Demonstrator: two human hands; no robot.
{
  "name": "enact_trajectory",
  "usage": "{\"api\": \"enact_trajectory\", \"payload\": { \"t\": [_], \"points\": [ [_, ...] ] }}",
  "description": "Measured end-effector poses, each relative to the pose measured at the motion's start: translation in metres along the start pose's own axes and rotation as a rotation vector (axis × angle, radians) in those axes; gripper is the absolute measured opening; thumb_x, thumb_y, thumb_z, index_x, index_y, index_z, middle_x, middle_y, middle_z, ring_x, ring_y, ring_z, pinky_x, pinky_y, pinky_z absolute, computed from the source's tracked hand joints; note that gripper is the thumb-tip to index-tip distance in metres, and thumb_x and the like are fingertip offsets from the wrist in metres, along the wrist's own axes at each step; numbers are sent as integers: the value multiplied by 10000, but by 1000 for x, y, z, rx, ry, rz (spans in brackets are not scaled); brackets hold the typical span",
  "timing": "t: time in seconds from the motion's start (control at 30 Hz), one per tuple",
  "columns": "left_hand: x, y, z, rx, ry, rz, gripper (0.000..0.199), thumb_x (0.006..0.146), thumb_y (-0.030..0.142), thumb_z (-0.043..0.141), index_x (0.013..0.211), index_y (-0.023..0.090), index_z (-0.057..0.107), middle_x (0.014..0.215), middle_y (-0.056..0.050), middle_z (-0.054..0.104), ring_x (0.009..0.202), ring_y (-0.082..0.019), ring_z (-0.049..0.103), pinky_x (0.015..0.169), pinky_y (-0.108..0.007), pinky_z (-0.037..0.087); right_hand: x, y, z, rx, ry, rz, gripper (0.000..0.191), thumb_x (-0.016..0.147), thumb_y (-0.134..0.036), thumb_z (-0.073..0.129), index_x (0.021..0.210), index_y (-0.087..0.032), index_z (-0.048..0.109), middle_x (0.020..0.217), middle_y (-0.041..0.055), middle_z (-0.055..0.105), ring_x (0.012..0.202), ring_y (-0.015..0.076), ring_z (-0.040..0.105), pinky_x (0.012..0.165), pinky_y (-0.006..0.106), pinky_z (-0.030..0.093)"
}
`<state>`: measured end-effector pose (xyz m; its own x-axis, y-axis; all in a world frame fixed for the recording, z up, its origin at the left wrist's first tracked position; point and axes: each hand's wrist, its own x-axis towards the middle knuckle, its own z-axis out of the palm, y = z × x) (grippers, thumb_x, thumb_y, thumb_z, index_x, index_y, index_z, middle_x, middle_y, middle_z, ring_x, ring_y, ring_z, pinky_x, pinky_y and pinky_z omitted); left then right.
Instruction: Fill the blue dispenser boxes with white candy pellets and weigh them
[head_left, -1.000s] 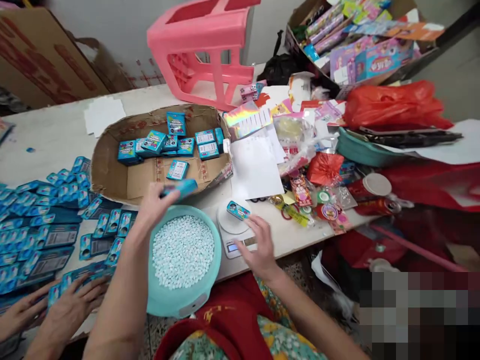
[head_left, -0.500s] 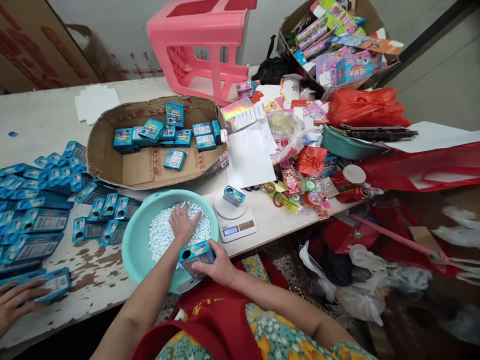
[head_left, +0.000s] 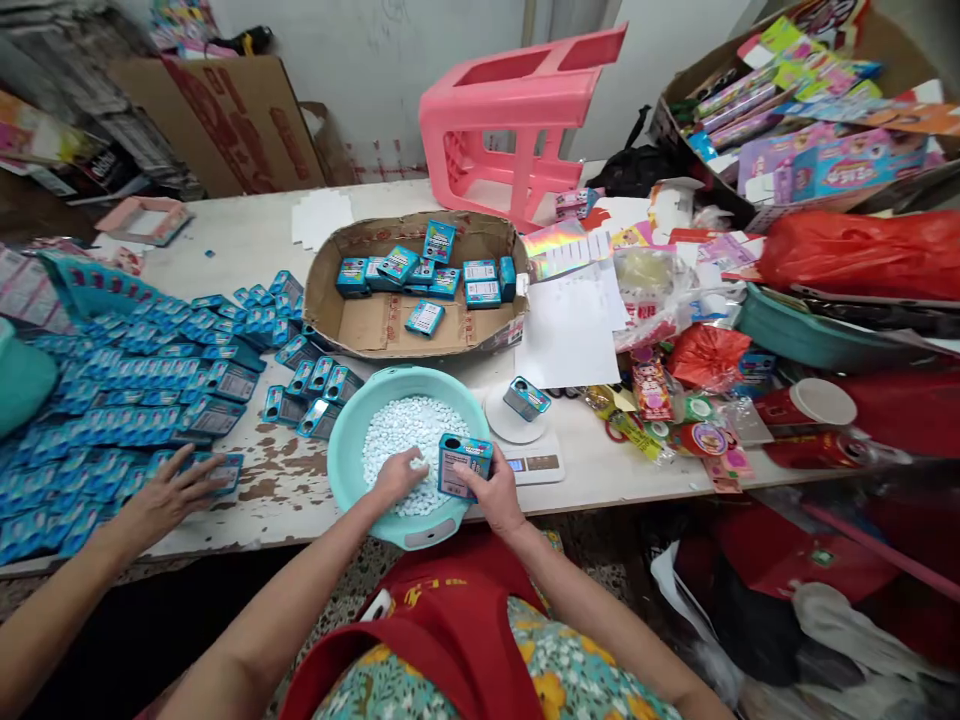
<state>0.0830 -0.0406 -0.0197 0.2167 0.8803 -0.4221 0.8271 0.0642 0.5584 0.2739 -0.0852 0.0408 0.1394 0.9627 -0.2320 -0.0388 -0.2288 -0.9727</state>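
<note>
Blue box [head_left: 453, 468] fills right grip [head_left: 496, 494] — left grip [head_left: 399, 478] curls loosely over pellets [head_left: 409, 422].

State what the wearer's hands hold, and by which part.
Right hand: blue box, by its lower right side, thumb across the printed face. Left hand: at white pellets, hold unclear.
</note>
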Motion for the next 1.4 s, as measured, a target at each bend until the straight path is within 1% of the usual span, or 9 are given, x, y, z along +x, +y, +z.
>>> {"api": "enact_trajectory", "payload": {
  "t": [0.1,0.2,0.27,0.33,0.43,0.6,0.7,0.87,1.4],
  "points": [
    [-6,2,-22,-374,114,-55,220,848,387,461,806,199,567,684,-29,588,564,-157,553,476,-256,402,13,-8,4,-198,-24,-130,375,712,-362,702,1014,-190,562,968,47,627,919,209,587,838,351,474],
    [-16,21,-43,-1065,220,-48,191,788,389,570,801,205,518,647,8,528,449,-98,450,373,-208,297,22,-6,14,-435,-58,-261,328,723,-304,690,1014,-197,583,993,52,606,966,217,565,865,352,444],
    [-18,38,-51,-1364,290,18,189,744,339,623,786,193,510,656,13,518,491,-100,482,406,-205,344,24,-2,23,-563,-119,-311,303,722,-246,675,1009,-197,589,984,53,605,966,220,558,858,346,433],
    [-16,51,-52,-1462,406,58,182,725,313,630,756,173,518,680,6,532,591,-116,547,519,-226,439,23,2,32,-658,-177,-326,293,718,-218,667,999,-196,590,974,53,610,957,224,557,838,341,426],
    [-8,61,-49,-1507,567,29,197,718,328,627,723,167,514,685,16,539,615,-109,557,621,-250,478,21,0,40,-754,-192,-327,296,729,-241,670,1010,-201,585,981,52,620,965,235,552,822,349,401],
    [2,65,-50,-1505,632,-89,239,718,373,644,758,176,515,682,25,553,600,-116,567,578,-251,472,21,-10,40,-816,-194,-347,372,716,-296,729,1047,-210,583,1025,47,643,987,246,546,824,363,358],
    [5,68,-55,-1507,615,-132,278,708,399,655,821,188,513,682,33,559,596,-128,585,546,-249,464,23,-13,39,-816,-193,-353,395,702,-331,752,1045,-218,592,1018,44,651,986,246,545,813,359,352],
    [6,72,-60,-1508,594,-58,281,717,395,656,826,185,504,646,50,545,502,-94,539,578,-270,483,25,-15,38,-804,-206,-329,398,692,-311,756,1043,-224,590,1013,28,660,973,236,558,790,343,351],
    [-3,93,-59,-1363,555,54,223,810,416,574,724,217,524,564,23,502,515,-124,531,559,-283,471,17,-27,33,-793,-128,-274,320,707,-275,710,1001,-245,587,980,9,664,956,222,554,788,331,322]
  ]
}}
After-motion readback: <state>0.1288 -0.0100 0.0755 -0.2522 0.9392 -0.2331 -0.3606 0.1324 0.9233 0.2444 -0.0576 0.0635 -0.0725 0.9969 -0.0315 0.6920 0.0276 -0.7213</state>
